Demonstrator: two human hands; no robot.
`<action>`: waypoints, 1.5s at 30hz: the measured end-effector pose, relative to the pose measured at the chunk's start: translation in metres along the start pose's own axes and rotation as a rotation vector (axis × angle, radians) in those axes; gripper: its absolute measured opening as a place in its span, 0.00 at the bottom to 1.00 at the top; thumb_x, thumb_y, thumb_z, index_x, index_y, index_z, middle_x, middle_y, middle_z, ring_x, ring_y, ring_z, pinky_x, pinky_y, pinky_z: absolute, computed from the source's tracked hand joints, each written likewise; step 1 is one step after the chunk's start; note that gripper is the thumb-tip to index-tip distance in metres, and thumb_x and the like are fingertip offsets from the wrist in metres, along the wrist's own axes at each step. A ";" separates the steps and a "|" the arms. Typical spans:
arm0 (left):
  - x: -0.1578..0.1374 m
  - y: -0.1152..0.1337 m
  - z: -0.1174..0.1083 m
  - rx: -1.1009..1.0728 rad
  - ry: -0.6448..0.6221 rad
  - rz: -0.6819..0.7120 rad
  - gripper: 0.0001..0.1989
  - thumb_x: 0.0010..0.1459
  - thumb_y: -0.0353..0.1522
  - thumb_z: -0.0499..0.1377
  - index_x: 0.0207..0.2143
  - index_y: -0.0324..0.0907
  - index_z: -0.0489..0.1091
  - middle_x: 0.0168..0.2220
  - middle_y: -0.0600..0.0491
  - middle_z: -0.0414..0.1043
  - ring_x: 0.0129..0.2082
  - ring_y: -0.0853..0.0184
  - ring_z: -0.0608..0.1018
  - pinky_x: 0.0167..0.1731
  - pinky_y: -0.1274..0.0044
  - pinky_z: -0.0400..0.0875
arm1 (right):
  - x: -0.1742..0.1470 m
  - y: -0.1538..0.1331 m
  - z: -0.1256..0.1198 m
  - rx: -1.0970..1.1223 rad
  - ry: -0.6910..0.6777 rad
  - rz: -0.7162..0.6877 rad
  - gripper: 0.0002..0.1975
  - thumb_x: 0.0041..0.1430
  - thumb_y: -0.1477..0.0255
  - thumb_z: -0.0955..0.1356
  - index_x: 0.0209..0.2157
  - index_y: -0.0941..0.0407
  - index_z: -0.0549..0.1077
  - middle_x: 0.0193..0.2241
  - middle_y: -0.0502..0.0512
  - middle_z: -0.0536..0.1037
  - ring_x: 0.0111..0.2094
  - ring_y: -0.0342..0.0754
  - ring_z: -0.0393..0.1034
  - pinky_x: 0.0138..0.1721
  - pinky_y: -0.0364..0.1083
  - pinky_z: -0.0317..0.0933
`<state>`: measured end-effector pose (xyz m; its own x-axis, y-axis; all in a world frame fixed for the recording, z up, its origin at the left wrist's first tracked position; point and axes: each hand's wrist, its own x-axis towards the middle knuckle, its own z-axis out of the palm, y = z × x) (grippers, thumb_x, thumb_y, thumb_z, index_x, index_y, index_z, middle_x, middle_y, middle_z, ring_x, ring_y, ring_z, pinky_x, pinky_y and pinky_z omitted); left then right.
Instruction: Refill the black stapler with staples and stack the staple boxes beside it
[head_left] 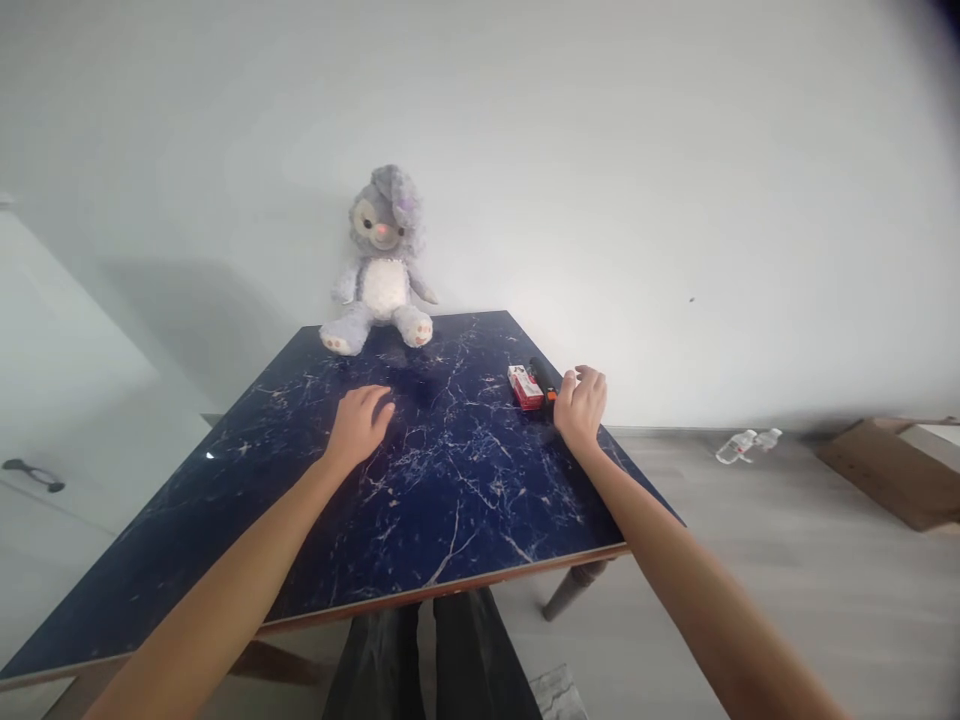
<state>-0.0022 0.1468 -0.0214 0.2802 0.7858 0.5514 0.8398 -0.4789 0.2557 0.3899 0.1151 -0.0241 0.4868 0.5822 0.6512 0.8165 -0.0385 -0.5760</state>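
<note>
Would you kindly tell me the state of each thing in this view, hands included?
Left hand: slightly curled, visibly holding nothing.
Right hand: beside black-and-orange object; grip unclear.
Plush toy: seated upright on table.
Red-and-white box: lying on table.
Clear bottles: lying on floor.
Cardboard box: on floor.

The one view looks from the person's own head, facing forward and steeply down over the glossy dark blue, white-veined table to the plain pale grey wall behind. It stands near enough that the dark trousers show below the table's front edge, while its wide span reaches the streaked grey floor at right.
</note>
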 end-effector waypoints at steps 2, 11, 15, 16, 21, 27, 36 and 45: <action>0.001 -0.009 0.000 0.035 0.052 -0.077 0.26 0.68 0.43 0.44 0.60 0.41 0.66 0.59 0.41 0.68 0.60 0.51 0.67 0.61 0.60 0.57 | -0.006 -0.007 -0.003 -0.043 0.004 -0.067 0.22 0.70 0.62 0.52 0.53 0.60 0.64 0.51 0.69 0.69 0.53 0.59 0.61 0.56 0.56 0.51; 0.001 -0.006 0.015 0.059 0.049 -0.181 0.28 0.68 0.45 0.45 0.62 0.41 0.66 0.66 0.41 0.60 0.68 0.45 0.55 0.64 0.52 0.48 | -0.059 -0.106 0.034 0.036 -0.321 -0.494 0.21 0.67 0.67 0.57 0.57 0.57 0.67 0.60 0.66 0.64 0.63 0.59 0.52 0.63 0.60 0.43; 0.000 -0.010 0.014 0.040 0.023 -0.206 0.29 0.67 0.45 0.44 0.59 0.39 0.69 0.69 0.41 0.54 0.72 0.46 0.41 0.66 0.51 0.38 | -0.073 -0.158 0.070 0.009 -0.481 -0.652 0.28 0.66 0.58 0.60 0.63 0.53 0.63 0.69 0.59 0.53 0.69 0.61 0.40 0.67 0.61 0.35; 0.000 -0.012 0.015 0.049 0.014 -0.202 0.29 0.67 0.45 0.44 0.58 0.38 0.70 0.69 0.41 0.54 0.72 0.47 0.39 0.67 0.51 0.36 | -0.074 -0.164 0.077 0.007 -0.519 -0.669 0.30 0.65 0.56 0.62 0.64 0.53 0.62 0.70 0.59 0.49 0.70 0.62 0.37 0.67 0.62 0.34; 0.001 -0.022 0.021 0.061 -0.062 -0.216 0.31 0.65 0.52 0.45 0.59 0.44 0.70 0.69 0.44 0.55 0.72 0.44 0.41 0.65 0.47 0.35 | -0.075 -0.159 0.103 -0.018 -0.659 -0.559 0.33 0.65 0.50 0.61 0.67 0.48 0.58 0.72 0.57 0.44 0.70 0.68 0.35 0.66 0.66 0.34; 0.003 -0.023 0.023 0.107 -0.188 -0.252 0.36 0.65 0.55 0.41 0.63 0.44 0.65 0.72 0.46 0.46 0.71 0.44 0.47 0.65 0.49 0.44 | -0.075 -0.153 0.112 -0.052 -0.772 -0.460 0.36 0.63 0.46 0.59 0.69 0.45 0.55 0.72 0.52 0.40 0.70 0.73 0.34 0.65 0.69 0.38; 0.004 -0.017 0.020 0.170 -0.285 -0.259 0.39 0.65 0.56 0.38 0.67 0.44 0.58 0.69 0.47 0.55 0.70 0.48 0.51 0.66 0.55 0.49 | -0.075 -0.152 0.112 -0.031 -0.766 -0.484 0.34 0.65 0.48 0.58 0.67 0.47 0.59 0.69 0.49 0.57 0.69 0.70 0.40 0.65 0.67 0.41; 0.002 -0.024 0.020 0.162 -0.344 -0.229 0.38 0.66 0.54 0.38 0.67 0.41 0.59 0.71 0.46 0.49 0.71 0.49 0.51 0.66 0.56 0.48 | -0.075 -0.152 0.115 -0.062 -0.789 -0.491 0.33 0.65 0.48 0.58 0.65 0.51 0.63 0.67 0.52 0.61 0.69 0.66 0.42 0.66 0.64 0.37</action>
<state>-0.0122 0.1681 -0.0425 0.1938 0.9622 0.1914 0.9526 -0.2312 0.1977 0.1939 0.1707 -0.0421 -0.2507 0.9275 0.2771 0.9011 0.3282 -0.2832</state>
